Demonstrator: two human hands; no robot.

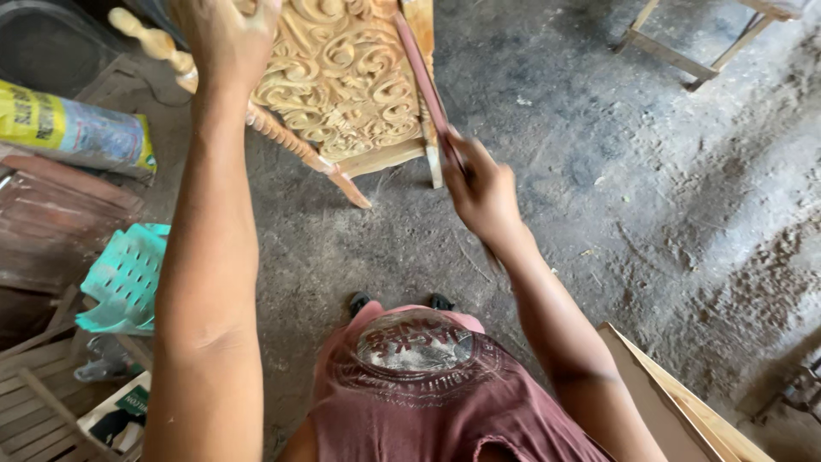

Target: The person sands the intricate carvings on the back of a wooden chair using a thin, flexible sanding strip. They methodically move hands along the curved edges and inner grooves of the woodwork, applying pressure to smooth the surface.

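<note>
Carved wooden panel [342,77] w/ turned spindle [282,137], upright on concrete floor [650,214]: rigid, prob. heavy, relief fragile; left hand [224,38] rests on top, closure unclear; right hand [481,190] clamped on thin reddish strip [425,81] along frame edge—hold by frame.

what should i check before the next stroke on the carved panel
1. Left hand steadying the carved panel: ok, it rests on the top edge.
2. Right hand gripping the strip: ok, fingers closed round its lower end.
3. Strip against the panel's right edge: ok, it lies along it.
4. Panel's footing on the floor: cannot tell, it stands tilted on its legs.
5. Feet clear of the panel: ok, apart from it.
6. Strip's working face: cannot tell, blurred.
</note>
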